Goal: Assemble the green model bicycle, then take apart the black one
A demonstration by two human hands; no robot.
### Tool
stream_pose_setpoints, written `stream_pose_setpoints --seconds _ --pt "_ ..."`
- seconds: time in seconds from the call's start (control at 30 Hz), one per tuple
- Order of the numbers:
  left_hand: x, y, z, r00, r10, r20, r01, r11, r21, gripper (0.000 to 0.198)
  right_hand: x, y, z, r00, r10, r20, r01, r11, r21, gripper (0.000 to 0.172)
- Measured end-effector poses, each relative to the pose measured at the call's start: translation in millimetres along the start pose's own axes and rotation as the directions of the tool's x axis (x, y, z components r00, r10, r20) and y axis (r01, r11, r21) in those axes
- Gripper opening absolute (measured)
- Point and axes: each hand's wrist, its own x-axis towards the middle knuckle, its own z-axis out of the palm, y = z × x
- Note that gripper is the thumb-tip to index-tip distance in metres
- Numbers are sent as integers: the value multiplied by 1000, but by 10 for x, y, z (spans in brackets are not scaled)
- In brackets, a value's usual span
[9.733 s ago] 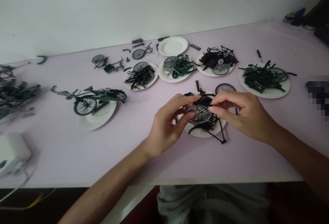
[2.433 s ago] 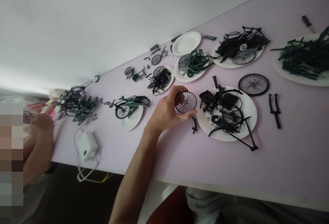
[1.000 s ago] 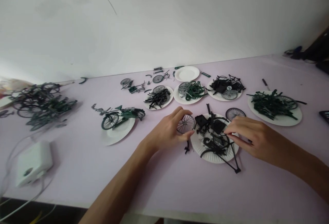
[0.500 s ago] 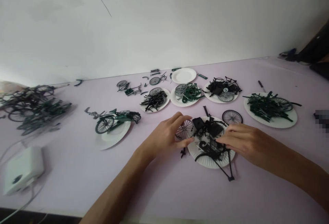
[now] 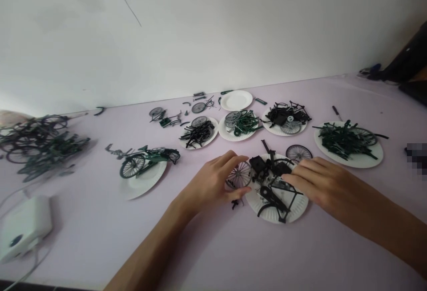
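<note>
The thumb and fingers of my left hand [image 5: 222,177] curve round a spoked miniature bicycle wheel [image 5: 239,175], which tilts up at the left side of a white paper plate [image 5: 302,213]. My right hand [image 5: 312,177] is closed at the plate's right side, fingertips pinched at a black miniature bicycle frame [image 5: 292,204]; the exact grip point is hidden. Around both hands, black parts lie on the plate, among them a black box-like piece [image 5: 257,164] and a curved mudguard [image 5: 267,208]. A second spoked wheel [image 5: 299,152] rests flat on the table just behind my right hand.
An assembled green miniature bicycle [image 5: 147,159] stands over a plate at left. Behind it are piled bicycles [image 5: 50,142]. Plates of black parts [image 5: 200,133] and green parts [image 5: 347,139] stand farther back. A screwdriver [image 5: 336,112] lies at right, a white box with cable [image 5: 26,228] front left.
The black frame has swung inward from beyond the plate's front edge to lie over the plate. My left hand stays around the wheel. The whole view has shifted slightly.
</note>
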Motion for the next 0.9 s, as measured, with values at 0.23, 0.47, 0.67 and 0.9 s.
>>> stream_pose_setpoints --seconds 0.23,0.47,0.67,0.9 --pt "6 15 15 999 32 -23 -32 999 -2 61 -122 97 -18 985 161 63 -170 970 175 42" --pt "10 72 54 989 93 -111 -93 996 8 58 -109 151 -64 919 394 -2 -354 827 437 23" --pt "19 212 154 960 145 -238 -144 989 23 65 108 -115 -87 706 678 203 -524 309 794 17" --pt "8 465 223 935 161 -317 -169 986 1 66 151 -303 -42 607 665 436 -518 -86 851 27"
